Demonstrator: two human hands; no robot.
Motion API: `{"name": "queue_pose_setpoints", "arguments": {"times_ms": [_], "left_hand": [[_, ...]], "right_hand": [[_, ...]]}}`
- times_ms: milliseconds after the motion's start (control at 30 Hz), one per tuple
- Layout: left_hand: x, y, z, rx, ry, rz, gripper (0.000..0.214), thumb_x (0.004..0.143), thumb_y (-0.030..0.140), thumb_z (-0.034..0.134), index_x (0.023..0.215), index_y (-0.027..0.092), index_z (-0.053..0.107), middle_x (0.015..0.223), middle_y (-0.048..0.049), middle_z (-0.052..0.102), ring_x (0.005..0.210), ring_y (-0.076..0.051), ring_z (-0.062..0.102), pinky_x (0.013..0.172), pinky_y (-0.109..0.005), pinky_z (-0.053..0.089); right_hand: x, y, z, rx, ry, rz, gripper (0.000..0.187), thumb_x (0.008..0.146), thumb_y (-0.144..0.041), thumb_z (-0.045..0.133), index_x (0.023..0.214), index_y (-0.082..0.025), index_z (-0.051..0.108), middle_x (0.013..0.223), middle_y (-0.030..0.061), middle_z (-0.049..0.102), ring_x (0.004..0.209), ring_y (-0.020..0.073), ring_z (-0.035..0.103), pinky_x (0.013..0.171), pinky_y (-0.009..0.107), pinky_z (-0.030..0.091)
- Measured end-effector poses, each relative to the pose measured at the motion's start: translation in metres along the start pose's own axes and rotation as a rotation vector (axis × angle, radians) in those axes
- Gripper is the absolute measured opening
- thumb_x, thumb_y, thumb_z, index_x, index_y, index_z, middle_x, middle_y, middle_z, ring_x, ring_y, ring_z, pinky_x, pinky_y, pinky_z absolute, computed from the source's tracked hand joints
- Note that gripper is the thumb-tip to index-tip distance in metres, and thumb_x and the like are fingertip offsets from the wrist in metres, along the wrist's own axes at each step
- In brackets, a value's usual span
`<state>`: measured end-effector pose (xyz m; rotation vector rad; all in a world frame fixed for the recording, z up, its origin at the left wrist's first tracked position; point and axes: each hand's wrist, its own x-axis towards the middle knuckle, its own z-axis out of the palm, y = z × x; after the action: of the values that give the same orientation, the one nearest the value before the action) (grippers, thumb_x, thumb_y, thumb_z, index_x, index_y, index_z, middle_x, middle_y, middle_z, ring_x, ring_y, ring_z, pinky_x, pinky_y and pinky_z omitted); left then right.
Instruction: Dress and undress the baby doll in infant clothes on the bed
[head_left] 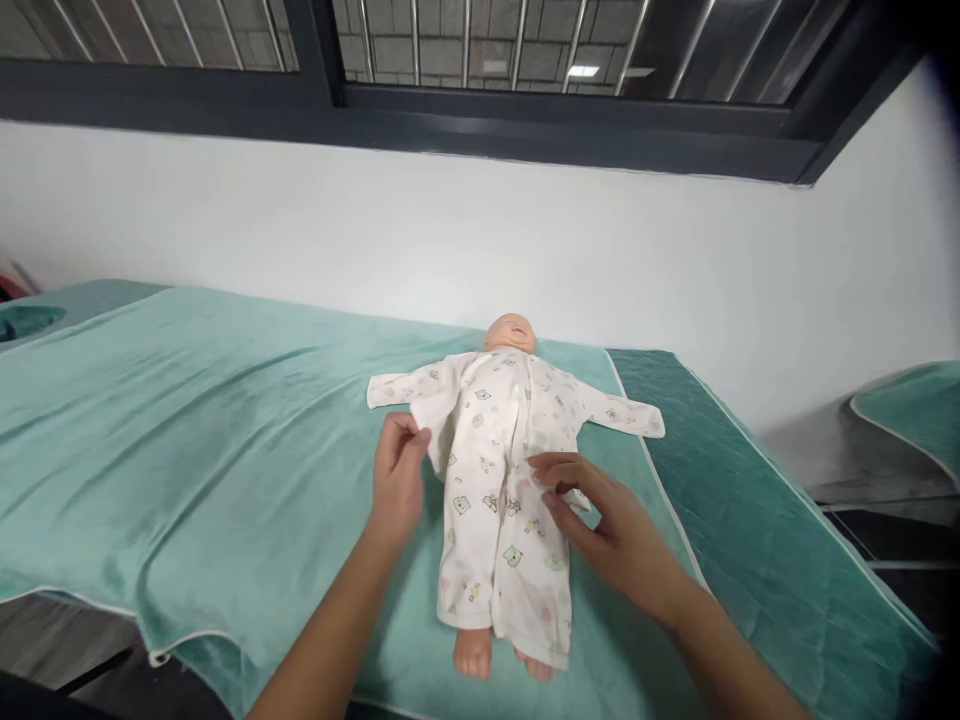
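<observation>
At the pink plastic doll [511, 335], your left fingers [410, 427] pinch its white printed cloth flap [439, 425], apparently to hold it outward, your right fingers [577, 475] parted opposite.

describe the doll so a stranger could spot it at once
Find the barred window, then the light green sheet below it. There, between a person's left hand and right hand, lies the doll, arms outspread. Unlike the plain sheet, it wears white printed clothes.
</observation>
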<state>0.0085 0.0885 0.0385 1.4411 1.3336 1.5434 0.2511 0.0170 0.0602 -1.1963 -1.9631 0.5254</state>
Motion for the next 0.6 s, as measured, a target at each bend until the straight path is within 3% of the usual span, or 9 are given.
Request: {"name": "queue_pose_setpoints", "arguments": {"times_ms": [67, 167, 233, 267, 333, 467, 600], "left_hand": [[-0.003, 0.012, 0.008, 0.086, -0.191, 0.145, 0.009, 0.091, 0.027, 0.044, 0.083, 0.025, 0.043, 0.089, -0.0036, 0.063, 0.091, -0.021, 0.060, 0.083, -0.036, 0.051], [-0.012, 0.022, 0.015, 0.278, -0.556, 0.496, 0.009, 0.088, 0.017, 0.046, 0.083, 0.024, 0.049, 0.113, -0.0076, 0.071, 0.125, -0.026, 0.055, 0.110, -0.050, 0.037], [-0.016, 0.022, 0.015, 0.307, -0.673, 0.650, 0.012, 0.087, 0.014, 0.049, 0.086, 0.024, 0.054, 0.119, -0.0065, 0.071, 0.129, -0.026, 0.054, 0.115, -0.052, 0.032], [-0.015, 0.021, 0.014, 0.273, -0.673, 0.662, 0.012, 0.088, 0.014, 0.050, 0.087, 0.024, 0.056, 0.120, -0.0062, 0.071, 0.126, -0.025, 0.057, 0.114, -0.050, 0.035], [-0.007, 0.019, 0.012, 0.168, -0.545, 0.561, 0.011, 0.091, 0.019, 0.050, 0.088, 0.024, 0.059, 0.115, -0.0066, 0.072, 0.115, -0.023, 0.063, 0.104, -0.045, 0.045], [0.039, 0.017, 0.020, 0.192, -0.121, 0.133, 0.020, 0.094, 0.037, 0.051, 0.086, 0.023, 0.062, 0.091, -0.0031, 0.071, 0.087, -0.019, 0.065, 0.079, -0.033, 0.050], [0.098, 0.011, 0.049, 0.288, -0.149, -0.029, 0.030, 0.090, 0.051, 0.054, 0.092, 0.022, 0.061, 0.085, -0.0005, 0.069, 0.077, -0.017, 0.062, 0.069, -0.028, 0.046]], "right_hand": [[0.007, 0.003, -0.008, 0.003, 0.049, 0.010, 0.014, 0.095, -0.023, 0.053, 0.106, -0.027, 0.060, 0.125, 0.0056, 0.065, 0.102, 0.0197, 0.065, 0.077, 0.031, 0.053], [0.030, 0.013, -0.017, 0.003, 0.244, 0.091, 0.015, 0.094, -0.027, 0.055, 0.106, -0.027, 0.064, 0.112, 0.0042, 0.069, 0.096, 0.0193, 0.066, 0.076, 0.031, 0.053], [0.055, 0.023, -0.018, -0.012, 0.361, 0.181, 0.016, 0.093, -0.033, 0.056, 0.105, -0.026, 0.065, 0.103, 0.0043, 0.070, 0.092, 0.0195, 0.065, 0.075, 0.031, 0.051], [0.070, 0.029, -0.017, -0.035, 0.396, 0.221, 0.018, 0.092, -0.036, 0.057, 0.103, -0.024, 0.064, 0.100, 0.0045, 0.070, 0.089, 0.0196, 0.065, 0.073, 0.031, 0.050], [0.102, 0.041, -0.014, -0.113, 0.413, 0.283, 0.022, 0.090, -0.041, 0.057, 0.099, -0.022, 0.064, 0.093, 0.0050, 0.069, 0.080, 0.0193, 0.063, 0.068, 0.031, 0.047], [0.155, 0.060, -0.005, -0.303, 0.294, 0.407, 0.031, 0.085, -0.053, 0.057, 0.078, -0.022, 0.059, 0.080, 0.0048, 0.066, 0.068, 0.0192, 0.055, 0.064, 0.033, 0.039], [0.172, 0.068, 0.003, -0.289, 0.255, 0.500, 0.033, 0.083, -0.053, 0.055, 0.068, -0.024, 0.053, 0.067, 0.0037, 0.062, 0.062, 0.0191, 0.049, 0.061, 0.032, 0.034]]}}
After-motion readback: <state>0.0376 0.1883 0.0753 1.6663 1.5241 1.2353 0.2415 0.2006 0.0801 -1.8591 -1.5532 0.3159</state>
